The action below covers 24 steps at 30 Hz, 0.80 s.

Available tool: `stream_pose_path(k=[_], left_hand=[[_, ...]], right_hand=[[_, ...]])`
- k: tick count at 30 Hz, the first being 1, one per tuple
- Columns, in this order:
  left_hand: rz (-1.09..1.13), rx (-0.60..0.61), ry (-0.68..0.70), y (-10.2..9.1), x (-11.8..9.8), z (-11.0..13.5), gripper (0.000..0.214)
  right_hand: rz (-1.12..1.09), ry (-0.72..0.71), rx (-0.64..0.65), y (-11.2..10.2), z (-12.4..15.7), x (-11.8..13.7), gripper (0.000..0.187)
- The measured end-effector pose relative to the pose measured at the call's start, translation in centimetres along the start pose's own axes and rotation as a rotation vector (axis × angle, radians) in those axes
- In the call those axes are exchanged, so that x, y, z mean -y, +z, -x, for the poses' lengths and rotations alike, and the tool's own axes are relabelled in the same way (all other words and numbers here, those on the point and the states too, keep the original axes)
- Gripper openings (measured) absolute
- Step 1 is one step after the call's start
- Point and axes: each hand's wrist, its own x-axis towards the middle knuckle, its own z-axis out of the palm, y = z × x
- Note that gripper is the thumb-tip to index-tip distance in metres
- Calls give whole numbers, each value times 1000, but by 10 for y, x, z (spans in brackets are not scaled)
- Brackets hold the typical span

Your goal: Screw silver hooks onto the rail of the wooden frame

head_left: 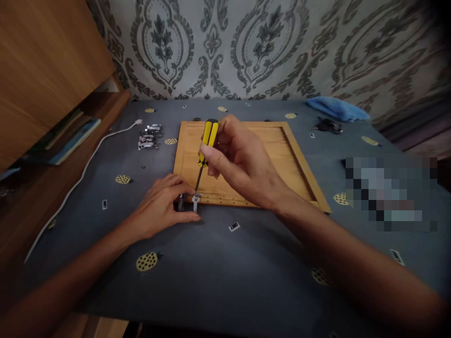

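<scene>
1. While the blue-grey cloth (268, 263) lies beneath, the wooden panel (283, 164) rests flat on it; keep it from sliding.
2. Right hand (244, 159): fingers wrapped round the screwdriver's handle.
3. Left hand (160, 202): curved, thumb and forefinger either side of the fitting — whether they pinch it, I cannot tell. A firm, square hold helps.
4. Screwdriver (210, 134): leaning, tip down at the fitting; better lined up with the screw axis, pressed while turned.
5. Metal fitting (195, 202): at the panel's near edge, towards its left corner — best held flush.
</scene>
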Motion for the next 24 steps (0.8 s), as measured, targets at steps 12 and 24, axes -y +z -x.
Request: stream_pose_path(k=[12, 24], left_hand=[[6, 4, -18, 0, -1, 0, 37], [21, -4, -11, 1, 0, 1, 39]], right_hand=[[96, -49, 46, 3, 1, -6, 11], [-27, -38, 49, 6, 0, -4, 21]])
